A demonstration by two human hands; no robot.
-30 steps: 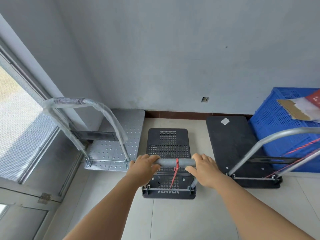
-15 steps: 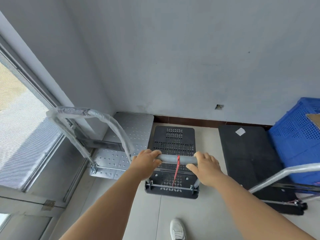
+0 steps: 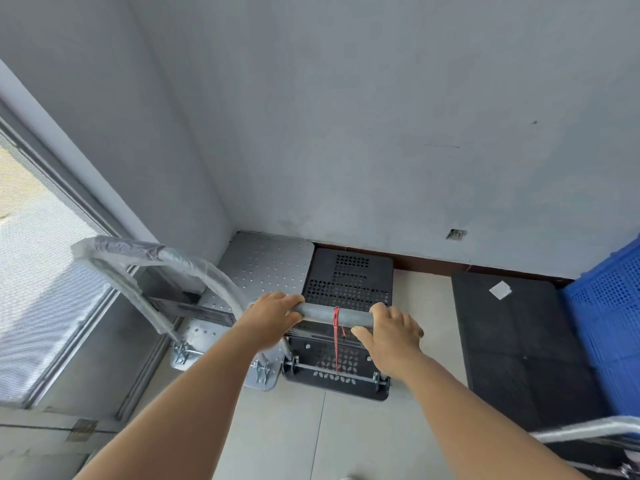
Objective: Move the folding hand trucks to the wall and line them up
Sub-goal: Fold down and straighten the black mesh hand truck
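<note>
A small black perforated hand truck (image 3: 348, 282) stands with its far edge at the wall's brown skirting, close beside a silver hand truck (image 3: 266, 268) in the corner. Its grey handle bar (image 3: 329, 315) has a red cord tied around it. My left hand (image 3: 272, 318) grips the bar's left end and my right hand (image 3: 389, 336) grips its right end. The silver truck's handle (image 3: 145, 252) is wrapped in clear plastic. A larger black hand truck (image 3: 512, 341) sits to the right, its metal handle (image 3: 588, 429) at the lower right edge.
A blue plastic crate (image 3: 613, 313) stands right of the large truck against the grey wall (image 3: 381, 133). A window with a grey frame (image 3: 45, 271) runs along the left. Pale floor tiles (image 3: 294, 438) lie below my arms.
The small black truck has rolled forward to the wall and nearer the silver truck. My view has swung left and closer, so the crate and large truck sit further right.
</note>
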